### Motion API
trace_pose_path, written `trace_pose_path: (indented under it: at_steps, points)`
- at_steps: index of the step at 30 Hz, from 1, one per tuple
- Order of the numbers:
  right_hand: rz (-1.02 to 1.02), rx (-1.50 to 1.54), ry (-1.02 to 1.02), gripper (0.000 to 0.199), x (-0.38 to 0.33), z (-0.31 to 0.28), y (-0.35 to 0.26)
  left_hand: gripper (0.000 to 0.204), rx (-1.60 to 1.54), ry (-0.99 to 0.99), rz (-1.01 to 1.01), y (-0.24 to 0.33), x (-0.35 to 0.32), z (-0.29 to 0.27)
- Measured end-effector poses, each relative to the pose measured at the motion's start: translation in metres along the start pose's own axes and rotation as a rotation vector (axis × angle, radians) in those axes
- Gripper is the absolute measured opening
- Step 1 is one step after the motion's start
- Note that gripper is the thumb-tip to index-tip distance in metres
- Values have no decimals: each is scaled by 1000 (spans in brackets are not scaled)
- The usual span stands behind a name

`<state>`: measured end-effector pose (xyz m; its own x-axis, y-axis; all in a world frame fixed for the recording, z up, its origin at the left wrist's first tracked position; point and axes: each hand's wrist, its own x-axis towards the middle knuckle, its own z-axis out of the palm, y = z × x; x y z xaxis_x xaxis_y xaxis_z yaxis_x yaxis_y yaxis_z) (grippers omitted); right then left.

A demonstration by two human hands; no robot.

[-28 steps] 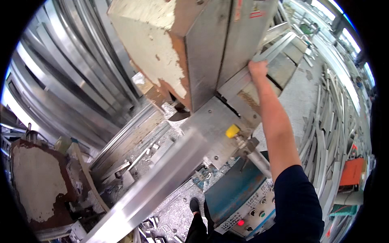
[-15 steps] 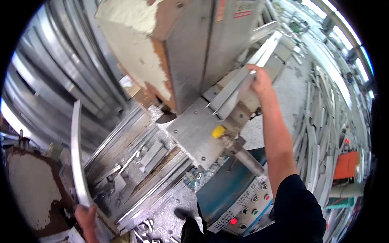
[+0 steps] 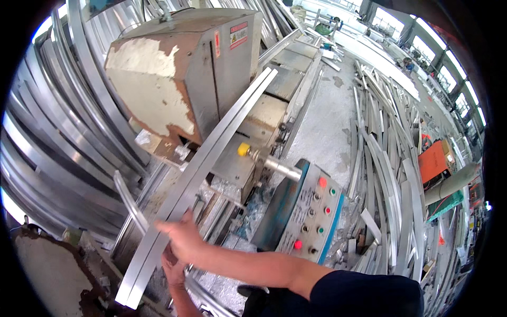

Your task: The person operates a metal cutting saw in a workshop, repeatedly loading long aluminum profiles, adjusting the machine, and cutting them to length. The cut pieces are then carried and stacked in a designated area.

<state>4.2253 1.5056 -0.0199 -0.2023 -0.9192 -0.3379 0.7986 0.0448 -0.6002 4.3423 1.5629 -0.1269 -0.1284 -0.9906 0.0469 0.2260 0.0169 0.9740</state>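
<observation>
A pair of long silver aluminium profiles (image 3: 211, 153) lies side by side, slanting from the near left up past the machine's grey housing. My right hand (image 3: 185, 238) is closed on their edge near the lower end, its arm reaching across from the right. Just below it, my left hand (image 3: 173, 270) is closed, partly hidden by the right hand and the profiles. A single thin aluminium profile (image 3: 130, 203) passes beneath the pair and comes out again by the left wrist; the left hand appears to grip it.
The saw-like machine's housing (image 3: 153, 79), with peeling cream paint, stands behind the profiles. A yellow-tipped cylinder (image 3: 244, 150) and a control panel (image 3: 312, 211) with buttons are to the right. Long metal bars (image 3: 79, 121) stand at left; offcuts (image 3: 391, 185) heap on the right floor.
My right hand has come from the far end down to the near left, and the paired profiles now extend across the machine toward me. My left hand has moved right, beside it. The view has shifted.
</observation>
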Motion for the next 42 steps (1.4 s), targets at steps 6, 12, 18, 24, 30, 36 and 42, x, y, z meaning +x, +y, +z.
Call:
trace_pose_path:
  at_steps: [6, 12, 18, 24, 30, 36, 42]
  points:
    - [109, -369, -36, 73, -137, 42, 194, 56, -537, 812, -38, 83, -105, -72]
    - [823, -266, -316, 64, -154, 44, 214, 69, -595, 890, 198, 62, -178, -247]
    - [386, -343, -78, 62, -27, -5, 149, 52, 269, 862, 194, 27, -208, -303]
    - [314, -576, -367, 44, 36, -49, 178, 48, -738, 875, 40, 48, -166, -287]
    - [458, -326, -345, 29, -33, -9, 140, 51, -666, 882, -104, 86, -196, -267]
    - [448, -314, -326, 34, -1, -21, 146, 30, 279, 986, -165, 152, -263, -223]
    - [408, -307, -326, 33, -12, -11, 159, 73, 684, 1342, 53, 135, -345, -392]
